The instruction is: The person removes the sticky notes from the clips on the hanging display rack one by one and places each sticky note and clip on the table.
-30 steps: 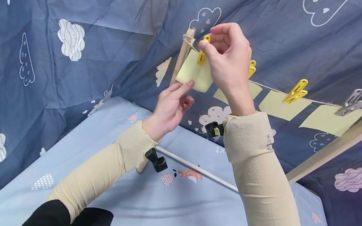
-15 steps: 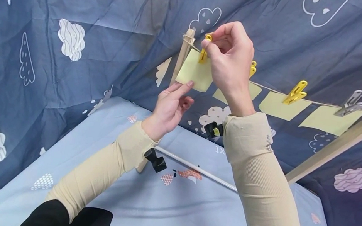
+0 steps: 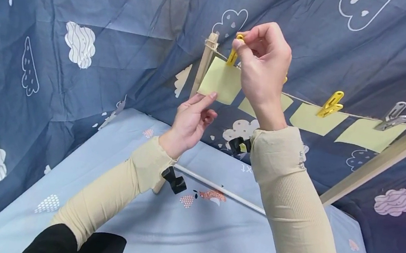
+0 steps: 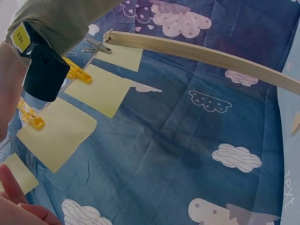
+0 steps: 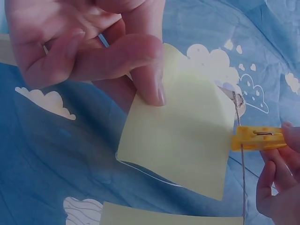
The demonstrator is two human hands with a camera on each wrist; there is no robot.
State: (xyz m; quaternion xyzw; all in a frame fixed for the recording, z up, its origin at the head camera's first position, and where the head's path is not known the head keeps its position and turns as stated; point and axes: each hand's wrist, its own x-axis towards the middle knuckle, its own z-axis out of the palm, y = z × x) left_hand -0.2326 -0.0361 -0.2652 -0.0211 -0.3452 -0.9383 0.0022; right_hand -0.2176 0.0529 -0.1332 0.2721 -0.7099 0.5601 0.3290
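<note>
My left hand pinches the lower edge of a pale yellow sticky note, thumb in front and fingers behind. Above it my right hand pinches the handles of a yellow clothespin. In the right wrist view the clothespin crosses the string, and its tip is at the note's edge. Whether it still bites the paper, I cannot tell. In the left wrist view, parts of my left hand show at the lower left.
Further right along the string hang several more notes, held by yellow clothespins and a grey clothespin. Wooden posts carry the string's ends. A white rod lies on the light blue cloth. Blue cloud-patterned fabric surrounds this.
My right hand has moved up and slightly right with the clothespin, which now overlaps the note's top edge far less. The left hand stays nearly still on the note.
</note>
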